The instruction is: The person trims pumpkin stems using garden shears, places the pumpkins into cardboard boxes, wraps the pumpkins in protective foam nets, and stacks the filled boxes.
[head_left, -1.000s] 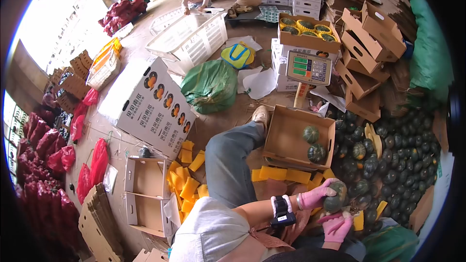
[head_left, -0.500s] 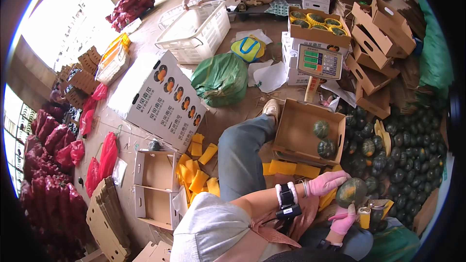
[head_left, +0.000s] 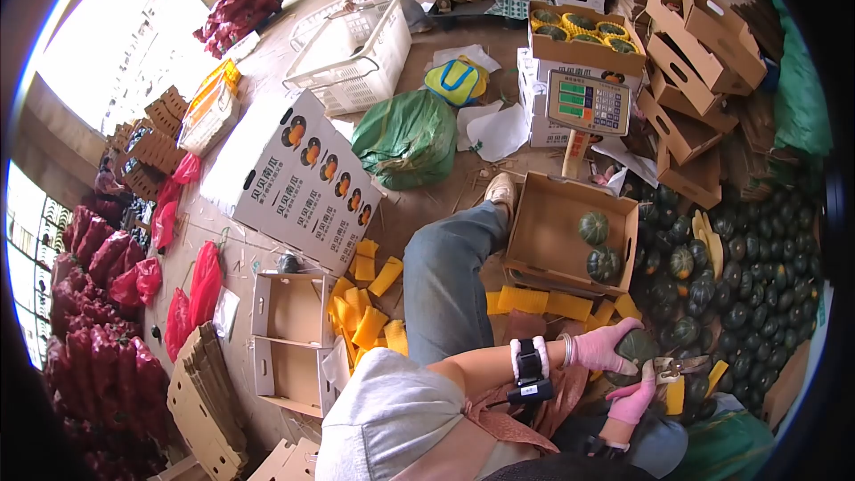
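My left hand [head_left: 606,347], in a pink glove, is wrapped round the upper left side of a dark green pumpkin [head_left: 634,348]. Below it my right hand [head_left: 631,397], also gloved in pink, holds metal clippers [head_left: 681,367] whose blades point right; its fingers come up against the pumpkin's lower side. Part of the pumpkin is covered by the fingers. Two pumpkins [head_left: 594,228] lie at the right side of an open cardboard box [head_left: 557,230], just beyond my hands. A large heap of pumpkins [head_left: 757,285] spreads out to the right.
A scale display [head_left: 588,105] stands behind the box, near a carton of netted pumpkins [head_left: 583,43]. Yellow foam nets [head_left: 361,316] lie left of my leg, beside small open boxes [head_left: 292,307]. Two people are at the back, one by a white crate [head_left: 356,71].
The pumpkin has turned in my hands, and my left fingers have closed over it. The clippers now show more plainly. At the back, the person by the white crate has shifted position.
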Tool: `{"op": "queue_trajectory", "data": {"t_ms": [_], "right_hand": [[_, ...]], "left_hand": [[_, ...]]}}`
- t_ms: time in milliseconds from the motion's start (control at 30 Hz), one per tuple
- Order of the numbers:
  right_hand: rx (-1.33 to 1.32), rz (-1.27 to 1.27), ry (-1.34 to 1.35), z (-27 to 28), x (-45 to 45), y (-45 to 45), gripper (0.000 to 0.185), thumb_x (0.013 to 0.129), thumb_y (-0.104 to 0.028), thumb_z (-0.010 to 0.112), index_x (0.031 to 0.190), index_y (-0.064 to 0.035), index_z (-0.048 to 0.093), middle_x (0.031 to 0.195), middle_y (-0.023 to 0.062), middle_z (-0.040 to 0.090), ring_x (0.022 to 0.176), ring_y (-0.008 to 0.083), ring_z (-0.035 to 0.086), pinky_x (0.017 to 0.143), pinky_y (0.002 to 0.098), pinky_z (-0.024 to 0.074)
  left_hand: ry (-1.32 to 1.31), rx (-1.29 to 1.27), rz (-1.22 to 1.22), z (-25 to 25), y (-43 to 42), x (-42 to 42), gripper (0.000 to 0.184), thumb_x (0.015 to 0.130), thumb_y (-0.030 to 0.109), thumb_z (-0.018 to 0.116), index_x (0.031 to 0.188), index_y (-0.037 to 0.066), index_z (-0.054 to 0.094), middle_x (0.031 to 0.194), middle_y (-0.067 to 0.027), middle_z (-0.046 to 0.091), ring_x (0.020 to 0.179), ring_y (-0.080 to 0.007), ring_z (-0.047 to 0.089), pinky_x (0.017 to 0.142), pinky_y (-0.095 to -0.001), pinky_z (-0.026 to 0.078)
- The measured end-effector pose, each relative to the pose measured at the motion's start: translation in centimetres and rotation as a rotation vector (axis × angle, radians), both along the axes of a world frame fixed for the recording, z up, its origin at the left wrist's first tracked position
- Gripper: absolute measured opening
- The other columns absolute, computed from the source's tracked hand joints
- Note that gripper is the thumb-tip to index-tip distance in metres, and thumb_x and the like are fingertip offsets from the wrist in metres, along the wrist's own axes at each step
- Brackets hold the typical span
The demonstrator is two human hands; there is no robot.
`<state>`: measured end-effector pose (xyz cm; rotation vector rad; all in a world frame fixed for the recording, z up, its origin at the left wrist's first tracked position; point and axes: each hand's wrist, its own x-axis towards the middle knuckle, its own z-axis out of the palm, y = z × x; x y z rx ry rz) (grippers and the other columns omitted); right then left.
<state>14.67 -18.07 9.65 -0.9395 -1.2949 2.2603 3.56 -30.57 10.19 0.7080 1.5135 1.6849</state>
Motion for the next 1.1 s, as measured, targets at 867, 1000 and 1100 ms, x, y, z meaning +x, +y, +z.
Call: {"op": "queue_trajectory", "data": {"t_ms": [867, 1000, 1100], "right_hand": [[-0.335, 0.228, 0.049, -0.3, -0.4, -1.9, 0.034, 0.085, -0.018, 0.058, 0.112, 0.0019, 0.055, 0.101, 0.01, 0.062, 0.08, 0.0198, 0.061, 0.071, 0.0323, 0.0511], [-0.48, 0.08, -0.211, -0.7, -0.2, -1.3, 0.023, 0.081, -0.026, 0.062, 0.09, -0.0067, 0.055, 0.08, 0.0058, 0.056, 0.072, 0.0198, 0.058, 0.067, 0.0317, 0.0485], [-0.453, 0.016, -0.347, -1.4, -0.6, -0.7, 0.02, 0.079, -0.028, 0.062, 0.082, -0.01, 0.052, 0.069, 0.0021, 0.052, 0.065, 0.0165, 0.056, 0.057, 0.0285, 0.0443]], "left_hand": [[-0.714, 0.317, -0.158, -3.8, -4.1, -2.5, 0.058, 0.069, 0.017, 0.078, 0.117, 0.006, 0.048, 0.107, -0.0055, 0.056, 0.102, -0.0175, 0.054, 0.092, -0.0322, 0.044], [-0.897, 0.353, 0.234, -5.4, -4.2, -2.9, 0.056, 0.077, 0.027, 0.072, 0.121, 0.004, 0.046, 0.113, -0.0112, 0.056, 0.105, -0.0234, 0.056, 0.092, -0.0388, 0.046], [-0.9, 0.25, 0.596, -7.1, -4.4, -6.5, 0.049, 0.081, 0.022, 0.069, 0.12, 0.005, 0.045, 0.113, -0.0116, 0.055, 0.104, -0.0253, 0.057, 0.088, -0.0425, 0.05]]}}
